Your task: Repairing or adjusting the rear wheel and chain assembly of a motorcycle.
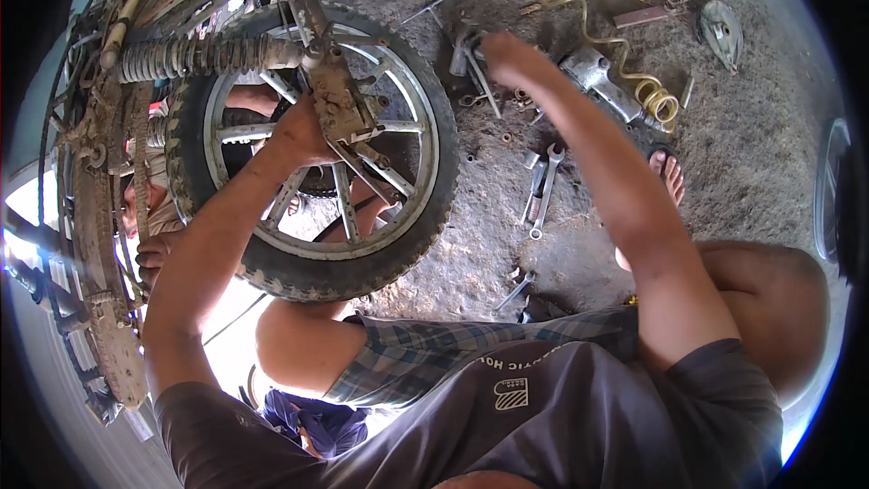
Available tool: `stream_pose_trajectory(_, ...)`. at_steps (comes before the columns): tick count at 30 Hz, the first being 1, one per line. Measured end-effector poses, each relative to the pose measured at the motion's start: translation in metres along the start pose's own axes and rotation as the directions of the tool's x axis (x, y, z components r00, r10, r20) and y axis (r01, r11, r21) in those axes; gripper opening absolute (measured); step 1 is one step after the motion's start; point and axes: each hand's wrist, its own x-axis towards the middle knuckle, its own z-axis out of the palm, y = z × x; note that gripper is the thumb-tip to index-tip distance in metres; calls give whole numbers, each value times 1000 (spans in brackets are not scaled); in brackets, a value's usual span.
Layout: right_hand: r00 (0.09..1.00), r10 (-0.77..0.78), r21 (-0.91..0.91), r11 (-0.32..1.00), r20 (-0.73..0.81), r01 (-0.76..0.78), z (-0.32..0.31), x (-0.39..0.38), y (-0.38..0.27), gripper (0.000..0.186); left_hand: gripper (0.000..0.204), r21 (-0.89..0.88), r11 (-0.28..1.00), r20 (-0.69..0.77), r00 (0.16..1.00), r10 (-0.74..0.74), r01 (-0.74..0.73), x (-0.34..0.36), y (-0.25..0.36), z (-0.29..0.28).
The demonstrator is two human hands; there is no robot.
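Observation:
My left hand [303, 131] is at the centre of a spoked motorbike wheel [389, 263], against a dirty metal bracket [337, 104] below a strut; its fingers are hidden behind the parts. My right hand [507, 59] reaches to the upper middle, its fingers curled at a pile of metal tools [462, 59] with T-handled bars; what they hold, if anything, is unclear. Just right of it lies a silver air tool [588, 72] by a coiled yellow hose [656, 104]. Wrenches [548, 190] lie on the ground below that hand.
A muddy bike frame with a spring shock [208, 59] fills the left. Another person's hand [158, 258] and body show behind it. A metal part [722, 36] lies at upper right, a small wrench [516, 290] near my lap. My bare foot [667, 177] rests right of the wrenches.

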Motion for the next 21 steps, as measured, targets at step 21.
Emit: stream_pose_trajectory(21, 988, -25, 394, 918, 153, -37, -64, 103, -21, 39, 57, -445, -892, 267, 938, -222, -84, -12, -16, -2)
